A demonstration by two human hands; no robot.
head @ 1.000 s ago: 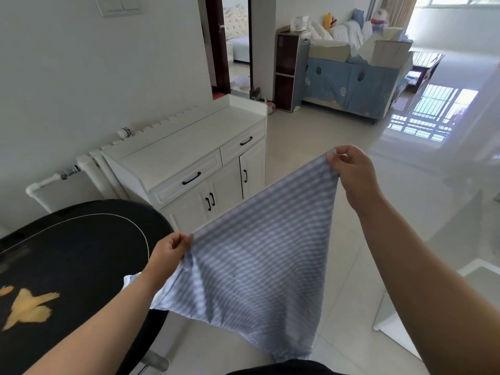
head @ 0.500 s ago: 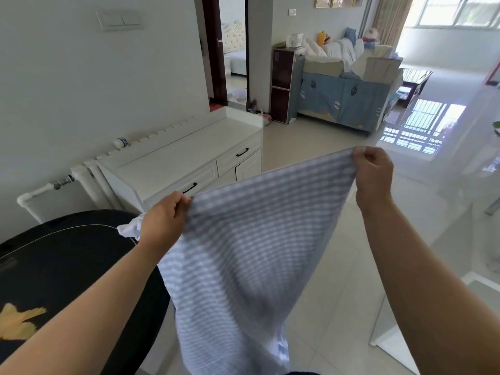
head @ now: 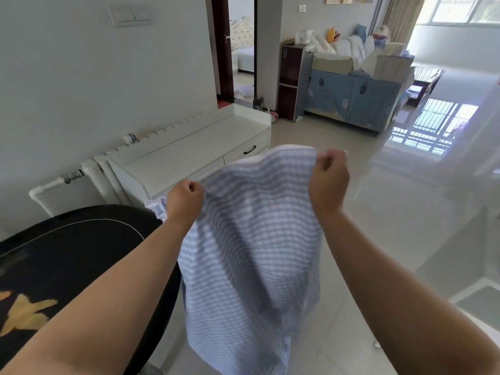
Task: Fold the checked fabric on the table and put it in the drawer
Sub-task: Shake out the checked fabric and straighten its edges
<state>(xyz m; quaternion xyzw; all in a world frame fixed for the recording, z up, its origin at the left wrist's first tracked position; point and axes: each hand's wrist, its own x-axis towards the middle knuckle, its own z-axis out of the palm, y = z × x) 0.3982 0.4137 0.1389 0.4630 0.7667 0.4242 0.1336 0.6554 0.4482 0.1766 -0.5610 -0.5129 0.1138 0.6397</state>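
The blue-and-white checked fabric hangs in the air in front of me, off the table, its lower end near the floor. My left hand grips its upper left corner in a closed fist. My right hand pinches the upper right corner, a little higher. The top edge sags between the hands. The black oval table lies at lower left. Behind the fabric stands the white cabinet; one drawer with a black handle shows and looks shut, the other is hidden.
A white radiator lines the wall left of the cabinet. Tiled floor stretches right and ahead. A sofa under a blue cover and a dark narrow cupboard stand at the far side. A doorway opens beyond the cabinet.
My two hands have come closer together, so the stretched top edge now sags. The right hand moved left and the fabric hangs in a narrower drape.
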